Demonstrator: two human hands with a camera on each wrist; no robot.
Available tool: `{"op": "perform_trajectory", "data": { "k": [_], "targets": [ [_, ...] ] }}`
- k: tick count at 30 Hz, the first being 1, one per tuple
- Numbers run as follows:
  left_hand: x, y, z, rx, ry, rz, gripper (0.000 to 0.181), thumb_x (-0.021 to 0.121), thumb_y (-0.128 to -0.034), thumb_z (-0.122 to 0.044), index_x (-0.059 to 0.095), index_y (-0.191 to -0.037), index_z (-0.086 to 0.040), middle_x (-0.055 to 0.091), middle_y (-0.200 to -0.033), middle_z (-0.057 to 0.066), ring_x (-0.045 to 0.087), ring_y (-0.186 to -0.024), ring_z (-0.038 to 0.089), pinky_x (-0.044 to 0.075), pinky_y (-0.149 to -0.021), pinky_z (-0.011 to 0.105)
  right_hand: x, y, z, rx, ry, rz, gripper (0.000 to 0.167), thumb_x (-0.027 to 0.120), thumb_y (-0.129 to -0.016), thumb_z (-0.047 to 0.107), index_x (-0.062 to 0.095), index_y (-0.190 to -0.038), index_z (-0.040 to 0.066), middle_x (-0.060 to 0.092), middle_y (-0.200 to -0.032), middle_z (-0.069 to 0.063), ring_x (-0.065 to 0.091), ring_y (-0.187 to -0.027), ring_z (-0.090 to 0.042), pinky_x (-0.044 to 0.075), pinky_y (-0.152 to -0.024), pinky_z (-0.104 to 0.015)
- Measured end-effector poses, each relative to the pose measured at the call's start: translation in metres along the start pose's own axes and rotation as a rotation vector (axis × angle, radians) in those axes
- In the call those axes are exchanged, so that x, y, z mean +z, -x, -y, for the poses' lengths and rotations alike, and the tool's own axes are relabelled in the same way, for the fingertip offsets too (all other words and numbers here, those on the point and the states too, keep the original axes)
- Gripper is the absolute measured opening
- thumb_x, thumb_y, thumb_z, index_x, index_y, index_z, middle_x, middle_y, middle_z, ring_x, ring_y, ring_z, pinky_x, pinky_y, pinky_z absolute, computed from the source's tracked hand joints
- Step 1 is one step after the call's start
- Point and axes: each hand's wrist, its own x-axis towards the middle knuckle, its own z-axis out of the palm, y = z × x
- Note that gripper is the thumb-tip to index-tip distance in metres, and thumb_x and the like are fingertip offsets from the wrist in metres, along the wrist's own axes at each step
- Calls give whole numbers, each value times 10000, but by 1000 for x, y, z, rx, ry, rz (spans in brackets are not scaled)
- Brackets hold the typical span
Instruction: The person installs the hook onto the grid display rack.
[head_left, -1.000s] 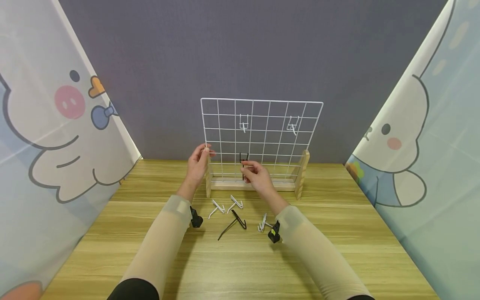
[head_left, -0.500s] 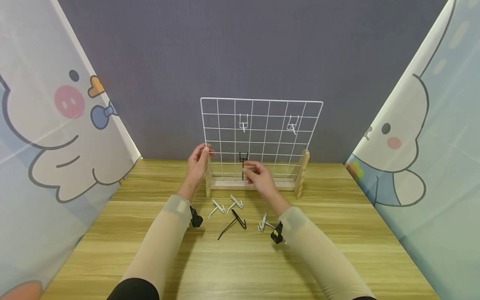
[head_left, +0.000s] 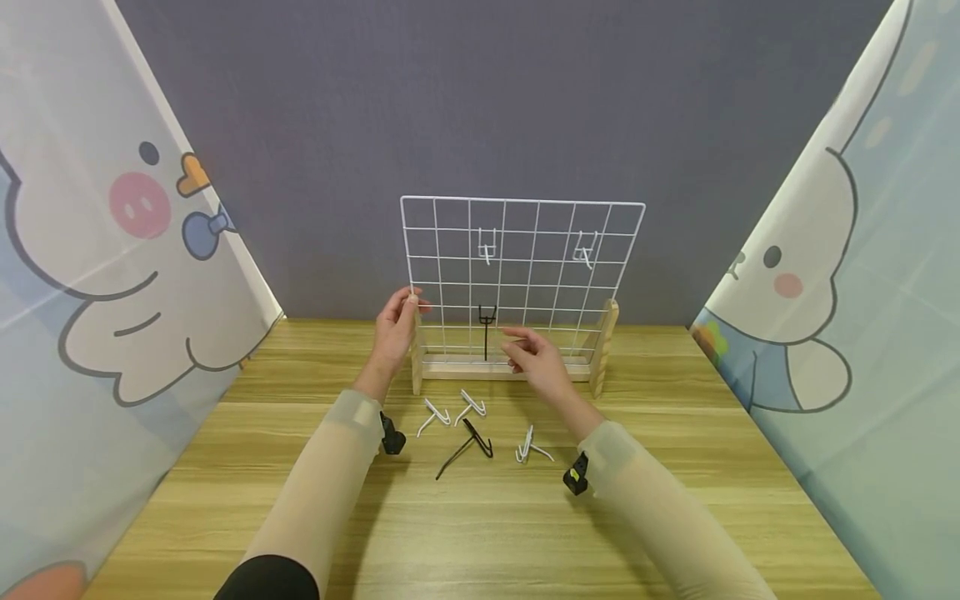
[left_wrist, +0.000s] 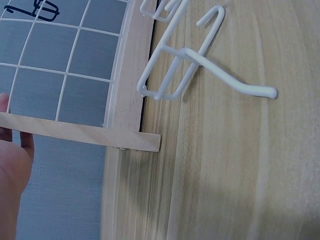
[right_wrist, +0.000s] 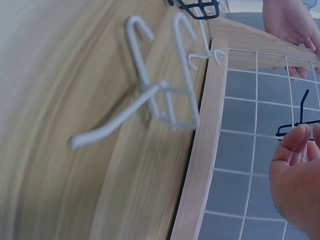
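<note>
A white wire grid (head_left: 522,201) stands in a wooden base with two side posts. My left hand (head_left: 395,329) grips the left wooden post (head_left: 417,358) near its top, fingers reaching behind it. On the lower part of the grid hangs a black double-prong hook (head_left: 486,337), its long arm pointing down in the head view. Just right of that hook is my right hand (head_left: 543,367), fingers lightly bent, holding nothing. In the right wrist view, the fingertips overlap the black hook (right_wrist: 285,131). Two white hooks (head_left: 487,252) hang higher on the grid.
On the wooden table (head_left: 420,533), in front of the rack, lie another black hook (head_left: 474,439) and three white hooks (head_left: 471,406). A grey panel (head_left: 525,100) rises behind the rack. Printed cloths (head_left: 817,467) flank both sides.
My right hand has let go of the black hook and drawn away to the right. The hook stays on the grid. My left hand has not moved.
</note>
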Motion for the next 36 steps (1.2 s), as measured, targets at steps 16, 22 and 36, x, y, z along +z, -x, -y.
{"op": "perform_trajectory", "data": {
  "k": [16,22,36],
  "targets": [
    [2,-3,-1,-26,0,-10,347,555,-1156,-143,584,-1392,109,795,-1057,33,754,-1072,235,499,-1098,415,-37,30,-14,20,74,94,429,713,-1072,132,623,-1424,-96,704,-1039,-97,657,-847,-207,613,-791,-333],
    [2,-2,-1,-23,-4,-12,317,552,-1156,-135,617,-1383,76,799,-1088,97,748,-1047,188,509,-1029,319,-52,39,-23,23,116,131,412,707,-1077,135,627,-1406,-99,686,-1031,-112,629,-837,-194,589,-758,-308],
    [2,0,-3,-52,-28,-5,338,545,-1164,-169,606,-1401,64,792,-1084,25,719,-1080,195,460,-843,232,-79,60,-36,44,224,288,389,709,-1075,146,651,-1361,-111,709,-1049,-192,629,-840,-200,578,-713,-284]
  ]
}}
